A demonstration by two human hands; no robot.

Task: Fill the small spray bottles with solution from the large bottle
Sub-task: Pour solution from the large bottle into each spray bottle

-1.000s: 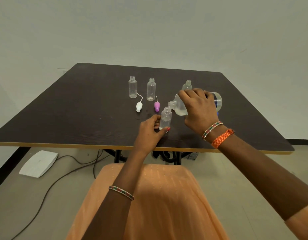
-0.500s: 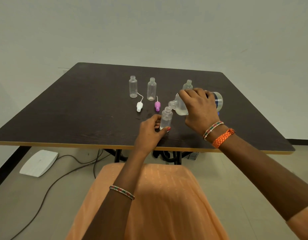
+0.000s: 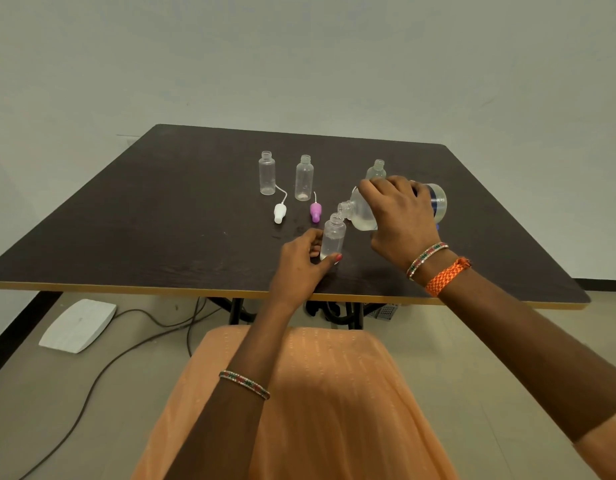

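Nothing moved; 2 caps (image 3: 315, 212) nearby

Dark table (image 3: 161, 216) bears small bottles (image 3: 267, 172) (two spray caps (image 3: 279, 213) beside).

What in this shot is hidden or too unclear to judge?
- Large bottle: middle hidden by the right hand, head view.
- Small bottle held by the left hand: liquid level too faint.
- Rear bottle: lower part behind the right hand.

Orange garment (image 3: 334, 403), beaded bangles on both wrists, orange woven band (image 3: 447, 276) on the right
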